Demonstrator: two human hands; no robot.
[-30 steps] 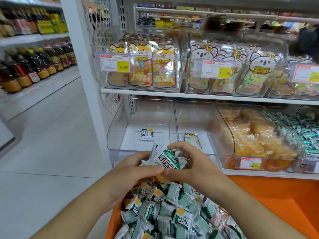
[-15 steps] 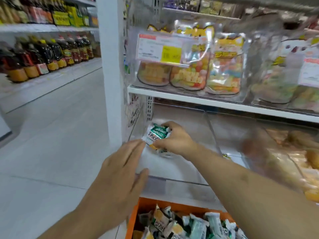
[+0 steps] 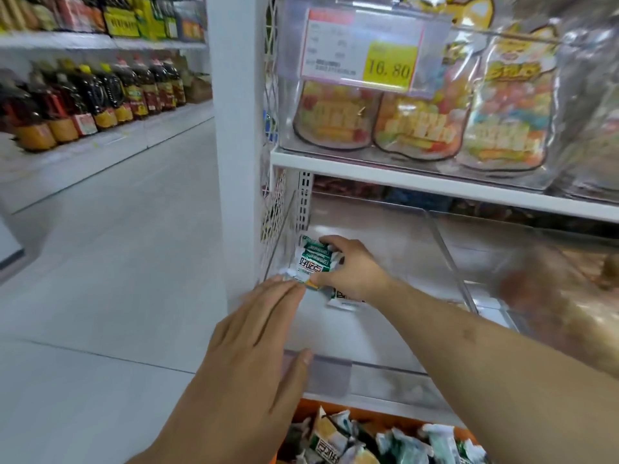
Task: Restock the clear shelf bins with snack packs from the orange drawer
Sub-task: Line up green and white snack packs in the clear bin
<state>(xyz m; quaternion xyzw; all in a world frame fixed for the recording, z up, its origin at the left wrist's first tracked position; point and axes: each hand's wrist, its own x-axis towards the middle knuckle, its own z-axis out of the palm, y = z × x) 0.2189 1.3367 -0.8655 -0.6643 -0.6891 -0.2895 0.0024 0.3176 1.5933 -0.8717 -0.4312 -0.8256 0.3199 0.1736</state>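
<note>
My right hand (image 3: 351, 266) reaches deep into the leftmost clear shelf bin (image 3: 365, 370) and grips a bunch of green-and-white snack packs (image 3: 313, 261) near the bin's back left corner. Another pack (image 3: 345, 298) lies on the bin floor under my wrist. My left hand (image 3: 254, 343) is held flat with straight fingers at the bin's front left edge, its fingertips close to the packs and its thumb by the front lip. The orange drawer (image 3: 303, 408) sits below, with several more packs (image 3: 378, 440) heaped in it.
A white shelf post (image 3: 234, 128) stands just left of the bin. The shelf above carries a clear bin of candy bags (image 3: 415, 122) with a price tag (image 3: 365, 51). A neighbouring bin of yellow snacks (image 3: 569, 296) is at right. Oil bottles (image 3: 93, 98) line the aisle at left.
My right hand lifted the packs out of the drawer and carried them into the bin. My left hand let go of them and now hovers flat at the bin's front.
</note>
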